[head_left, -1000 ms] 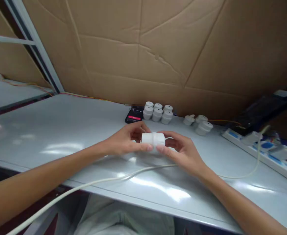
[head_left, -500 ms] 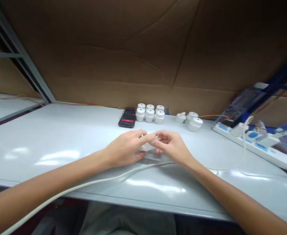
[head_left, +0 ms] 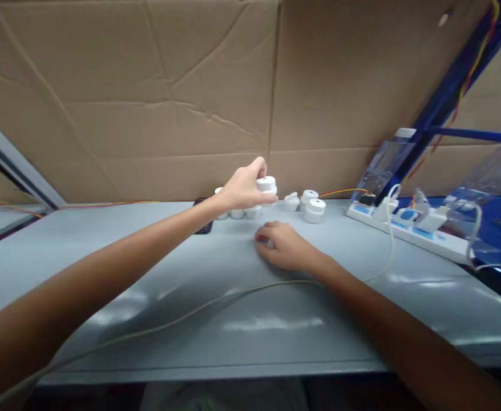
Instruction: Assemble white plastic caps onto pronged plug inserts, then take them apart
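Observation:
My left hand (head_left: 246, 185) is raised toward the back of the table, thumb and fingers closed round a white round plastic device (head_left: 266, 184) with a small dark hole on top. Behind and below that hand stand several similar white devices (head_left: 254, 213), partly covered by the hand and wrist. Lower down, my right hand (head_left: 281, 245) rests on the table with curled fingers. A bit of something white shows at its fingertips; most of it is hidden. To the right are two more white devices (head_left: 314, 210) and a white piece with a small knob (head_left: 291, 202).
A dark phone (head_left: 204, 228) lies partly behind my left forearm. A white cable (head_left: 233, 295) crosses the table under my forearms to a power strip (head_left: 408, 233) with plugs at the right. Clear plastic bottles (head_left: 381, 162) lean there. A cardboard wall (head_left: 169, 131) closes the back.
My hands were together over a white device. My left hand has moved up and away with a white device; the right stays low on the table. The view has tilted up and turned right.

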A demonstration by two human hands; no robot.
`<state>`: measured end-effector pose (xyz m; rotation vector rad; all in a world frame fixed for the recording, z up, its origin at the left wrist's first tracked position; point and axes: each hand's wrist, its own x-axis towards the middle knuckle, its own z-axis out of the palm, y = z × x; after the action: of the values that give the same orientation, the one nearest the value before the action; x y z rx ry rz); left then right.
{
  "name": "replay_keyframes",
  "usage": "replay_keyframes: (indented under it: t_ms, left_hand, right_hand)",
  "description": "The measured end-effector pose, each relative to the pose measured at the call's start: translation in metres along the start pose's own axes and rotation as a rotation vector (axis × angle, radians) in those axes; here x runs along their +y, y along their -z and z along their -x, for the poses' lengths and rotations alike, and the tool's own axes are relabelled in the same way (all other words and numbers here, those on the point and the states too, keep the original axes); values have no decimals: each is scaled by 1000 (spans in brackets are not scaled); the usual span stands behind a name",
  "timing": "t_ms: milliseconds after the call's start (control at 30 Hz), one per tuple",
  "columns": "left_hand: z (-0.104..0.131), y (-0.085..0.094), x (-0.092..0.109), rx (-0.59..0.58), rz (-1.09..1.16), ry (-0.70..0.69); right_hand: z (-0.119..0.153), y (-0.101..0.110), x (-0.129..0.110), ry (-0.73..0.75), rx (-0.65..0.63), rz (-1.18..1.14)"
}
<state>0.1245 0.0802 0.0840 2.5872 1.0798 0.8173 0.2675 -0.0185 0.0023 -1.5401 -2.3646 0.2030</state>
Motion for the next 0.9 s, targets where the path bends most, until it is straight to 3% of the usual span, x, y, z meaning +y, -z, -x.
replay_keyframes:
  t_ms: [133, 300, 567, 700, 900]
  left_hand:
    - [-47, -34, -11, -215, -146, -80]
    - [-73, -60, -27, -279, -199, -117]
    - [-82, -66, -27, -390, -437, -176]
    - [-88, -70, -23, -405, -502, -166]
    - [-93, -72, -7, -402, -508, -202]
  right_hand:
    - [2, 3, -1, 47, -27, 24]
    - [3, 4, 0, 58, -75, 80]
    - [7, 6, -4, 66, -52, -5]
    - [8, 8, -4, -1, -95, 28]
    - [10, 6, -6, 15, -136, 74]
